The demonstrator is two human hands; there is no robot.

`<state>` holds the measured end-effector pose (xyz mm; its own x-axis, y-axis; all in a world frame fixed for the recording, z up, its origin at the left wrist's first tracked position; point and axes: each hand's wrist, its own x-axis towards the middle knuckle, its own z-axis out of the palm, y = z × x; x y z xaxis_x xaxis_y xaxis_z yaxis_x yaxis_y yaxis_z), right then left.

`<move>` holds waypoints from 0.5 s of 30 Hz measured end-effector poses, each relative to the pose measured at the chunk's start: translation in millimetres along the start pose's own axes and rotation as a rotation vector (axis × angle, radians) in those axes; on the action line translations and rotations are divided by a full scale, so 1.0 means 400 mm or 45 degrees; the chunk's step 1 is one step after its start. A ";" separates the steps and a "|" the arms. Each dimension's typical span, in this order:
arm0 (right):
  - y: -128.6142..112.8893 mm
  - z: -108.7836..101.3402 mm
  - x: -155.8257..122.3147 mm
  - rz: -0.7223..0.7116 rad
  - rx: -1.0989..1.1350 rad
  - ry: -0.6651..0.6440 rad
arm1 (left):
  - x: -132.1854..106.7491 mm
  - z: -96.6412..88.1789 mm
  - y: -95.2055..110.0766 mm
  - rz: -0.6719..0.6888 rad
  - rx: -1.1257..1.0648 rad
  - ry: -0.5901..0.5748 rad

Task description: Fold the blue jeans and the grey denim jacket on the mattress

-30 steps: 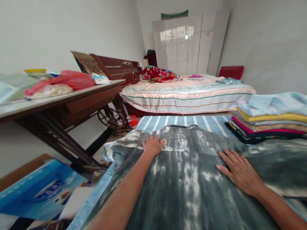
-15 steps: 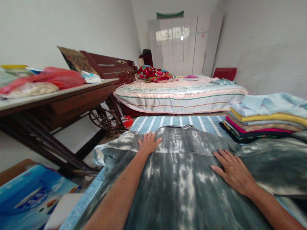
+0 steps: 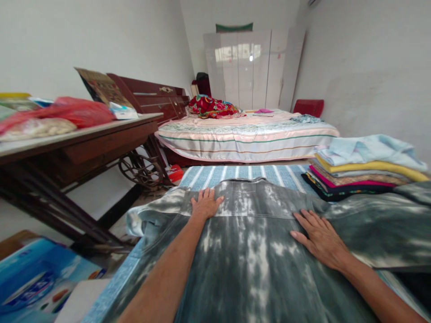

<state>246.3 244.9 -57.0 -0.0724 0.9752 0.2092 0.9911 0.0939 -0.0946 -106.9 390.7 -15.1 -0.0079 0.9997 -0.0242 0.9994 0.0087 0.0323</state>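
Note:
A dark grey-green and white tie-dyed jacket (image 3: 249,251) lies spread out, back side up, its collar pointing away from me. My left hand (image 3: 206,205) rests flat on its left shoulder area, fingers spread. On the right shoulder area lies my right hand (image 3: 321,240), also flat with the fingers extended. Neither hand grips anything. One sleeve is bunched at the left; the other stretches out to the right. Beneath the jacket is a blue-and-white striped cloth (image 3: 242,172) over a low surface.
A stack of folded clothes (image 3: 363,168) sits at the right, beside the sleeve. To the left stands a sewing-machine table (image 3: 111,134) with a red plastic bag (image 3: 84,112) on it. A blue carton (image 3: 40,278) is at lower left. Beyond are a bed (image 3: 249,143) and a wardrobe (image 3: 245,72).
The view has shifted slightly, so the surroundings sit a little further left. Both hands stay flat at the same places on the jacket, which looks unchanged.

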 end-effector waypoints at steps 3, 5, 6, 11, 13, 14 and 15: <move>-0.023 -0.031 0.034 -0.023 0.041 -0.019 | 0.001 0.001 0.000 0.001 -0.007 0.001; -0.043 -0.052 0.079 -0.098 0.072 -0.045 | 0.003 0.001 -0.001 -0.001 -0.010 0.000; -0.051 -0.059 0.106 -0.130 0.081 -0.065 | 0.004 0.002 -0.001 -0.002 -0.010 -0.002; -0.049 -0.032 0.220 -0.028 0.076 -0.231 | 0.008 0.003 -0.005 -0.001 -0.010 -0.012; -0.034 -0.007 0.237 0.035 0.076 -0.266 | 0.008 0.003 -0.005 -0.005 -0.010 -0.016; -0.027 0.003 0.240 0.050 0.077 -0.280 | 0.008 0.003 -0.005 -0.007 -0.010 -0.020; -0.021 0.011 0.241 0.058 0.079 -0.293 | 0.008 0.003 -0.004 -0.009 -0.010 -0.022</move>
<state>230.4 338.9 -40.2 -0.0580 0.9980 -0.0232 0.9856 0.0536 -0.1601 -108.6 394.0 -16.6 -0.0147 0.9990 -0.0420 0.9991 0.0164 0.0400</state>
